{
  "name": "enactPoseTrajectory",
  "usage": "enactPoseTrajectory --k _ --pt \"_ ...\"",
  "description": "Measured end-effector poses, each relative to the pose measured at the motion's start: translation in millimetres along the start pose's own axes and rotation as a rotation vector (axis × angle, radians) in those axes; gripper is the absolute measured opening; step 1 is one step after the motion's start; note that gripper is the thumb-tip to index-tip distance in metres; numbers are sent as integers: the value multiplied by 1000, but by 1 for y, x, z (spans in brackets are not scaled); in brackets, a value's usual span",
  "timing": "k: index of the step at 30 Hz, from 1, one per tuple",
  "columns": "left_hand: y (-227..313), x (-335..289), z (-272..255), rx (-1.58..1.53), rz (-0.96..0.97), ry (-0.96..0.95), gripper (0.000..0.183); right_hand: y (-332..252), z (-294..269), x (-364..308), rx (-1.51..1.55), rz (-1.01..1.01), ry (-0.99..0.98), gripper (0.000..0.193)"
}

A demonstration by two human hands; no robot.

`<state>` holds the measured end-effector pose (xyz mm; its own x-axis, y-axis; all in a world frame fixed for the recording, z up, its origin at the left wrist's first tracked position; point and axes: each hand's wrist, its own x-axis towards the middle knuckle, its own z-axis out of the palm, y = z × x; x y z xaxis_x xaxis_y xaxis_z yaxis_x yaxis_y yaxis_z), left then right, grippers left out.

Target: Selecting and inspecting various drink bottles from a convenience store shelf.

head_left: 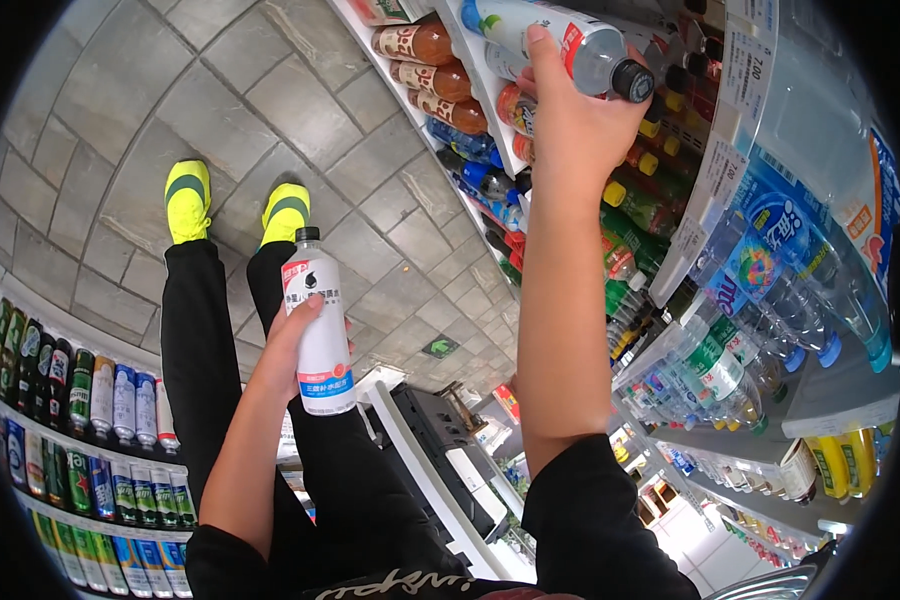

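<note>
At the frame's centre-left, the left hand (288,345) is clamped around the middle of an upright white bottle (324,372), thumb across its label, black cap above the grip. At upper right, the right hand (592,128) is wrapped around a tilted clear bottle (588,52), its black cap pointing lower right. A white shelf edge (482,88) runs just left of that hand; tiled floor (370,150) spreads across the upper left.

Grey floor tiles (110,120) bear a green floor sign (440,346). Drink cans (124,403) stand in rows at lower left. Amber bottles (432,43) line the upper centre. Blue-capped clear bottles (778,305) occupy the right side.
</note>
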<state>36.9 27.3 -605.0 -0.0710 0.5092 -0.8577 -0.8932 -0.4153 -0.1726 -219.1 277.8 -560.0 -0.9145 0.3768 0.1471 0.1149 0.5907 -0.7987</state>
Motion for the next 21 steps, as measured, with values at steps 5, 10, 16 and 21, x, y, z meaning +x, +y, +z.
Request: enactPoseTrajectory --k 5,10,16,21 --pt "-3 3 6 -73 3 10 51 -14 3 14 134 145 -54 70" --pt "-2 4 4 -54 35 -16 51 -26 2 27 68 249 -121 68" --pt "3 2 3 -97 -4 -22 52 -28 -2 36 108 240 -24 62" --pt "5 3 5 -108 20 -35 52 -25 -4 45 197 241 -46 71"
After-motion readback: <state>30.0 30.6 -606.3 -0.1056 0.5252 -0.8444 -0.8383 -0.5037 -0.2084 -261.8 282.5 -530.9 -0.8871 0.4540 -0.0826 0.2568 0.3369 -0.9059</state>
